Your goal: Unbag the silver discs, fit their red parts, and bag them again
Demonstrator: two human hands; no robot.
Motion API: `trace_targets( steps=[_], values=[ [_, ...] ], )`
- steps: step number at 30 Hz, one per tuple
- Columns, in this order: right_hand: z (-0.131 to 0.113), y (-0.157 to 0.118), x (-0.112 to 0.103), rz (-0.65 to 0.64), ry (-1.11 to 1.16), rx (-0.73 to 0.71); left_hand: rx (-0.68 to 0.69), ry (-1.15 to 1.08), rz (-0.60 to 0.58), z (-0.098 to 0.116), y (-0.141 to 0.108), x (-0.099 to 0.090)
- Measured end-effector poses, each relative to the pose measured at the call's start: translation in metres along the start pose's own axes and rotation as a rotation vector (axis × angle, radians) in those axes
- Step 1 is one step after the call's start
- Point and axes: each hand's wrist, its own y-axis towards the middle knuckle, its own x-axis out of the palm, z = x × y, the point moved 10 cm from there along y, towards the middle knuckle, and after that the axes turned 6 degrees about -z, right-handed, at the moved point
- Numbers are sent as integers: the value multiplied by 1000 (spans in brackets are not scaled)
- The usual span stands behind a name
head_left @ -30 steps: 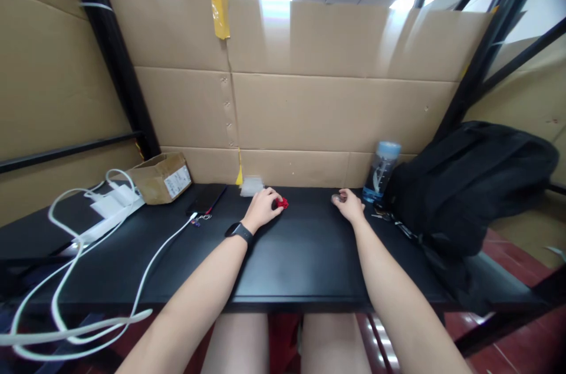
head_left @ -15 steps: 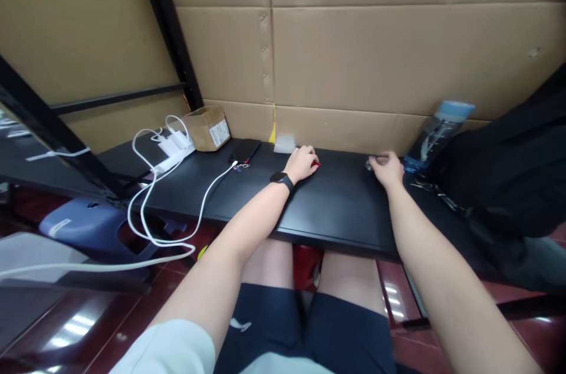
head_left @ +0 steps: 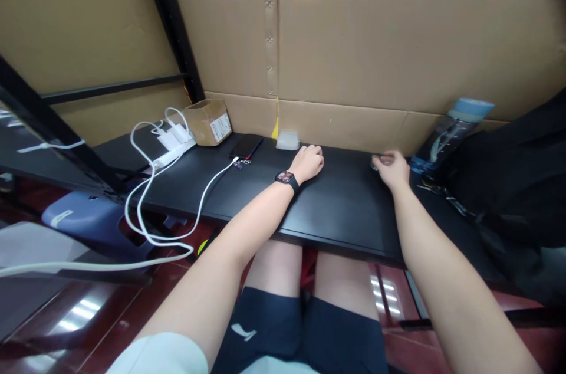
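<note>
My left hand [head_left: 308, 163], with a black watch [head_left: 286, 178] on its wrist, rests on the black tabletop [head_left: 340, 209] near the cardboard wall. Its fingers are curled downward, and whatever lies beneath them is hidden. To its left sits a small clear plastic box [head_left: 288, 140]. Further right, my right hand [head_left: 393, 169] is closed at the table's back part, thumb and forefinger pinched around a small dark, silvery object [head_left: 375, 163] too small to name. A bottle with a light blue lid [head_left: 448, 135] leans just beyond this hand.
Toward the left are a phone [head_left: 246, 147] with a white charging cable, an opened cardboard box [head_left: 207, 122] and a white power strip [head_left: 174, 150]. Keys [head_left: 431, 186] and a black bag [head_left: 508, 185] lie on the right. Cardboard [head_left: 375, 49] walls off the back.
The view has shifted slightly. A bit of red that showed at my left fingertips is now out of sight. My right hand keeps its pinch in nearly the same place.
</note>
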Motion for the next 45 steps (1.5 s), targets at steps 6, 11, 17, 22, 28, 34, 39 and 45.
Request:
trace_targets(
  steps=[6, 11, 17, 22, 28, 34, 39, 45],
  values=[
    [-14, 1, 3, -11, 74, -64, -21, -135, -10, -7, -6, -10],
    [-18, 2, 2, 2, 126, -97, -61, -149, -17, -17, -11, -15],
    [-25, -1, -1, 6, 142, -96, -53, -156, -52, -17, -9, -11],
    [-40, -5, -2, -21, 189, -124, -63, -201, -26, -21, -8, -13],
    [-46, -10, 6, -87, 334, -114, -74, -206, -65, -21, -9, -11],
    [-52, -11, 14, -125, 407, -141, -24, -162, -80, -11, -10, -19],
    [-55, -13, 18, -152, 398, -145, 42, -70, -88, 4, -9, -24],
    [-60, -16, 20, -186, 403, -155, 75, -78, -70, 17, -8, -20]
  ],
)
